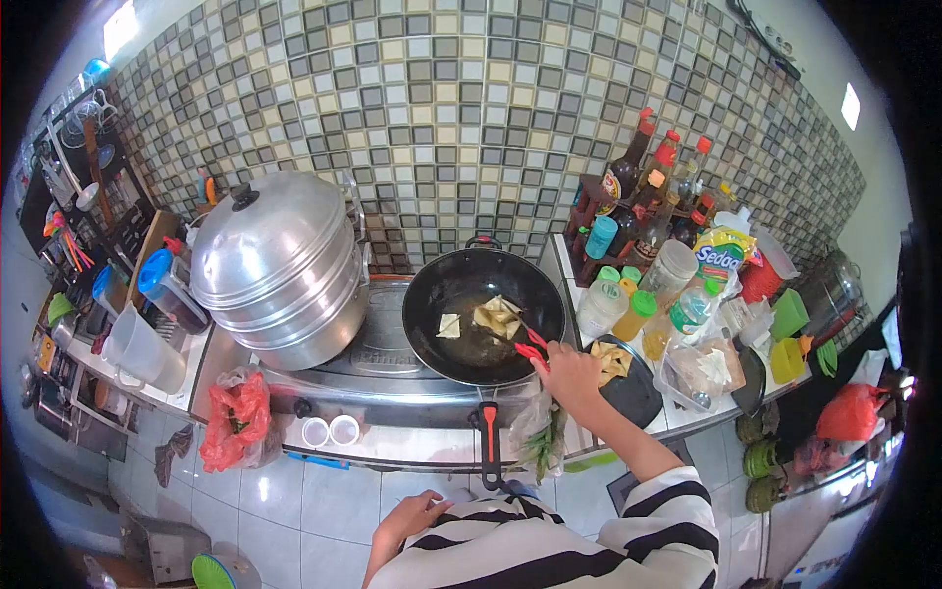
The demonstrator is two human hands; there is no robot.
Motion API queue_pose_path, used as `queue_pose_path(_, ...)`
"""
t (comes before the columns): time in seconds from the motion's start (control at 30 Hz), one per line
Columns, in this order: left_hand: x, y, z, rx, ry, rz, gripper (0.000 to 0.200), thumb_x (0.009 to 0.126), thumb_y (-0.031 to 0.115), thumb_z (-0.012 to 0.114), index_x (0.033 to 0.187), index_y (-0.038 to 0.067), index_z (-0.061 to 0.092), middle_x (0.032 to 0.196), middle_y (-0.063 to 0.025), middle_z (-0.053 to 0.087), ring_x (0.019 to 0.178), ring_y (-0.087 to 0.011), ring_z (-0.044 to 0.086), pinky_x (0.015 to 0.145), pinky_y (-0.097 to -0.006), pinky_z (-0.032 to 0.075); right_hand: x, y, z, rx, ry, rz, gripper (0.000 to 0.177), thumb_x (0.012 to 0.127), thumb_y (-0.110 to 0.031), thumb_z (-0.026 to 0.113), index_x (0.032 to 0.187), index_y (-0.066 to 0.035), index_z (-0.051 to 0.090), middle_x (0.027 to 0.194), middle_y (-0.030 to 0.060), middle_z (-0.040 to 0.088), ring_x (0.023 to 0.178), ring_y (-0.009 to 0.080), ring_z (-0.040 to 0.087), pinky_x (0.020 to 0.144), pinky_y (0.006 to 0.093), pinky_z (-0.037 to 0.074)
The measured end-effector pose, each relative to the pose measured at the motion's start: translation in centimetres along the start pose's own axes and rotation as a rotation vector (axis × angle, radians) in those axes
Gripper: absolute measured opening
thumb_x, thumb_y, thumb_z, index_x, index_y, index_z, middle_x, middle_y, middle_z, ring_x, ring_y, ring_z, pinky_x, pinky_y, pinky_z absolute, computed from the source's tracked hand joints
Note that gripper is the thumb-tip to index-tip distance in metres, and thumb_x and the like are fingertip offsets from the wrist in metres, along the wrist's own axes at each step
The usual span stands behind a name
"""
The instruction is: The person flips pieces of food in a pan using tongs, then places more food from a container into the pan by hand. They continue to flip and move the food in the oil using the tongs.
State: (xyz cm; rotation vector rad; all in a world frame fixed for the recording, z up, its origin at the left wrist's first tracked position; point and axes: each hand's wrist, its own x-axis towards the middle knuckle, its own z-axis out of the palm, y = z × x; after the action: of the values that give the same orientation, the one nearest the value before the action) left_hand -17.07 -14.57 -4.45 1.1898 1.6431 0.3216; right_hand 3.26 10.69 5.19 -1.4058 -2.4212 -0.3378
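Note:
My right hand (pixel 567 375) is closed around the red handles of tongs (pixel 531 350), whose dark tips reach into a black wok (pixel 432 344) on the stove. Folded pale-yellow pieces (pixel 497 317) lie in oil near the tips; whether the tips grip one cannot be told. A single square piece (pixel 448 326) floats apart on the left side of the wok. Low in front of my body, my left hand (pixel 416 514) rests near the striped shirt, its fingers loosely apart and nothing visible in it. More folded pieces (pixel 610 362) sit on a dark round plate (pixel 638 393) right of the wok.
The wok's long handle (pixel 490 447) points toward me. A large metal steamer (pixel 280 265) stands left. Bottles (pixel 628 162), jars (pixel 601 309) and a plastic container (pixel 687 378) crowd the right counter. A red bag (pixel 235 417) hangs near two white cups (pixel 344 430).

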Motion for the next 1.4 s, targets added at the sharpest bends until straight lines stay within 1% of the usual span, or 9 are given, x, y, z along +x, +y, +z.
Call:
queue_pose_path(0.13,-0.2,-0.3,0.1,-0.014,0.004,-0.025,0.05,0.083,0.047,0.048,0.103,0.002,0.055,0.087,-0.0197,0.062,0.083,-0.0339,0.059,0.072,-0.0353,0.046,0.5,1.6,-0.3,0.008,0.057,-0.178,0.033,0.067,-0.031,0.066,0.087,-0.009,0.051,0.071,0.0023,0.05,0.05,0.0175,0.057,0.043,0.0294,0.044)
queue_pose_path(0.33,-0.1,-0.5,0.2,-0.028,0.026,-0.01,0.05,0.083,0.047,0.048,0.103,0.002,0.055,0.085,-0.0196,0.062,0.082,-0.0339,0.059,0.072,-0.0351,0.046,0.4,2.4,0.5,0.015,0.104,-0.338,0.04,0.071,-0.028,0.063,0.106,-0.01,0.052,0.074,0.0021,0.048,0.053,0.0187,0.057,0.044,0.0312,0.044)
queue_pose_path(0.43,0.3,-0.8,0.3,-0.026,0.028,0.011,0.049,0.083,0.047,0.048,0.103,0.002,0.055,0.083,-0.0193,0.062,0.08,-0.0336,0.06,0.071,-0.0351,0.046,0.5,2.2,1.5,-0.011,0.21,-0.403,0.039,0.069,-0.026,0.063,0.103,-0.01,0.053,0.069,0.0006,0.045,0.046,0.0129,0.053,0.042,0.026,0.04)
queue_pose_path(0.73,0.1,-0.4,0.1,-0.021,0.024,0.018,0.049,0.083,0.047,0.048,0.102,0.002,0.056,0.083,-0.0193,0.062,0.08,-0.0334,0.06,0.071,-0.0357,0.045,2.9,1.3,2.7,0.05,0.375,-0.354,0.034,0.072,-0.027,0.061,0.1,-0.009,0.055,0.067,-0.0001,0.044,0.045,0.0109,0.052,0.041,0.0247,0.039)
queue_pose_path(0.97,-0.2,-0.2,0.0,-0.027,0.036,0.003,0.05,0.083,0.046,0.048,0.103,0.001,0.055,0.082,-0.0185,0.062,0.078,-0.0322,0.06,0.069,-0.0349,0.046,3.7,0.6,3.8,0.015,0.227,-0.32,0.04,0.07,-0.029,0.064,0.103,-0.01,0.052,0.073,0.0021,0.048,0.049,0.0169,0.054,0.045,0.029,0.042)
queue_pose_path(1.07,-0.6,0.1,-0.4,-0.038,0.019,-0.03,0.05,0.083,0.046,0.048,0.103,0.001,0.055,0.082,-0.0182,0.062,0.077,-0.0318,0.06,0.069,-0.0344,0.046,2.8,0.9,2.5,0.031,0.212,-0.345,0.039,0.068,-0.031,0.065,0.099,-0.011,0.052,0.072,0.0008,0.046,0.047,0.0143,0.055,0.042,0.0269,0.041)
queue_pose_path(1.13,-0.5,0.0,-0.4,-0.03,0.005,-0.057,0.046,0.085,0.045,0.047,0.103,0.003,0.055,0.085,-0.0165,0.062,0.079,-0.0298,0.06,0.07,-0.0328,0.045,2.1,1.3,1.2,0.072,0.111,-0.29,0.039,0.069,-0.033,0.064,0.101,-0.012,0.052,0.074,0.0024,0.048,0.052,0.0198,0.056,0.045,0.0311,0.042)
queue_pose_path(1.27,-0.1,-0.5,-0.2,0.007,0.008,-0.037,0.043,0.086,0.043,0.047,0.104,0.004,0.055,0.086,-0.0142,0.063,0.079,-0.0275,0.06,0.071,-0.0316,0.045,1.2,1.9,-2.3,0.048,0.053,-0.245,0.038,0.069,-0.033,0.064,0.1,-0.013,0.053,0.074,0.0023,0.048,0.053,0.0211,0.056,0.046,0.0321,0.042)
queue_pose_path(1.4,0.1,0.1,-0.5,-0.005,-0.009,-0.016,0.05,0.084,0.046,0.048,0.104,0.002,0.054,0.085,-0.0182,0.062,0.081,-0.0327,0.06,0.07,-0.0358,0.046,0.2,2.8,-4.2,0.019,0.075,-0.205,0.038,0.068,-0.032,0.065,0.099,-0.013,0.053,0.075,0.0015,0.049,0.052,0.02,0.056,0.045,0.0312,0.042)
